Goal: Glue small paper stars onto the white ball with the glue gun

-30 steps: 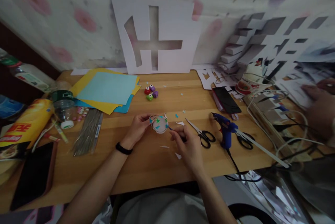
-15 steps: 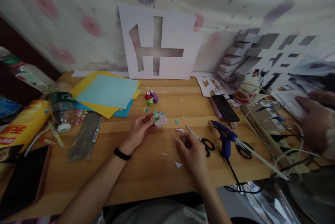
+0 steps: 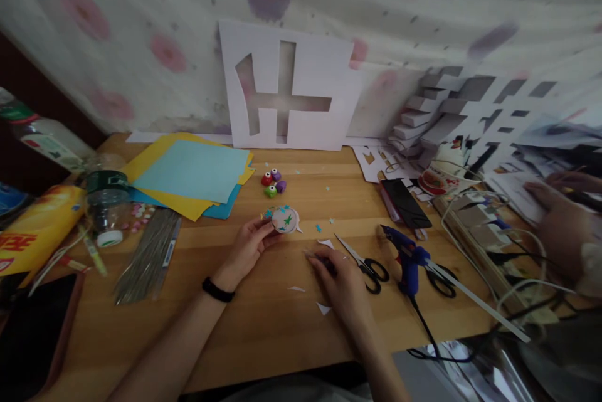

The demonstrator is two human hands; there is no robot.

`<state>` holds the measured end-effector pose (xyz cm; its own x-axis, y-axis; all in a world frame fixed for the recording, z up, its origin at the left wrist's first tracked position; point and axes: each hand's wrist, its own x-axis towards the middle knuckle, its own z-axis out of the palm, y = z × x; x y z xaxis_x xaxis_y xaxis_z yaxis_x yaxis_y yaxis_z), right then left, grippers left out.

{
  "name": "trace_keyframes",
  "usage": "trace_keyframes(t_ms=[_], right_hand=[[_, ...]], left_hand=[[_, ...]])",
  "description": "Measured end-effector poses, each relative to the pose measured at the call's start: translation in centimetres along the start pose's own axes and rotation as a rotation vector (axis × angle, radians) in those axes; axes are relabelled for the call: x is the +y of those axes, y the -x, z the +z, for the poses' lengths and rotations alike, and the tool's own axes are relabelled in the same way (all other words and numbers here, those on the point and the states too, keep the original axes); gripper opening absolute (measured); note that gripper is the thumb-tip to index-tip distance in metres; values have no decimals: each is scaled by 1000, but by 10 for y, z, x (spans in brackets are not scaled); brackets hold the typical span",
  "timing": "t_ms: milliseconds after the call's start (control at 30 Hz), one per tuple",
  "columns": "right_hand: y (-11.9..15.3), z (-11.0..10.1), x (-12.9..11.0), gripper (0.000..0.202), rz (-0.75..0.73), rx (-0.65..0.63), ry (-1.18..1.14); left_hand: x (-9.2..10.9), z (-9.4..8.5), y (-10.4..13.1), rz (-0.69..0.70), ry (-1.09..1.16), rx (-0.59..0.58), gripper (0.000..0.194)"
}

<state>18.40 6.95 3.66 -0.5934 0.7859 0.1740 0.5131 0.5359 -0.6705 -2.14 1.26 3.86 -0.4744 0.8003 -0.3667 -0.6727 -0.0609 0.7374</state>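
Observation:
My left hand [image 3: 251,244], a black band on its wrist, pinches the left edge of a small round white disc [image 3: 288,221]. A green star and several blue star cut-outs show on the disc, and a small white point sticks out at its lower right. My right hand [image 3: 336,273] is low over the table, fingers drawn together. Something small and thin seems to poke out of its fingertips, too unclear to name. Black-handled scissors [image 3: 371,270] lie just right of that hand. Loose blue stars [image 3: 318,228] and white paper scraps [image 3: 323,308] are scattered around.
Small red, purple and green pieces [image 3: 270,191] sit beyond the disc. Coloured paper [image 3: 192,170], wire stems [image 3: 148,258] and a bottle [image 3: 108,201] stand left. A blue glue gun [image 3: 408,264], phone [image 3: 405,202] and power strip [image 3: 470,232] are right, near another person's hand [image 3: 559,217].
The view has shifted slightly. My right hand's fingers have turned toward the left, with a thin tip now at them. The disc stays in my left hand, tilted a little differently.

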Motion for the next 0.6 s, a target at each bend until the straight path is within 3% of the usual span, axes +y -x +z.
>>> trace_keyframes(t_ms=[267,600], right_hand=[[4,-9,-9,24,25,-69,-115],[-1,-3,-2,11,-150,-65,-1]], left_hand=[[0,1,3,4,-8,-15,27],[0,2,2,-30,-49,13,32]])
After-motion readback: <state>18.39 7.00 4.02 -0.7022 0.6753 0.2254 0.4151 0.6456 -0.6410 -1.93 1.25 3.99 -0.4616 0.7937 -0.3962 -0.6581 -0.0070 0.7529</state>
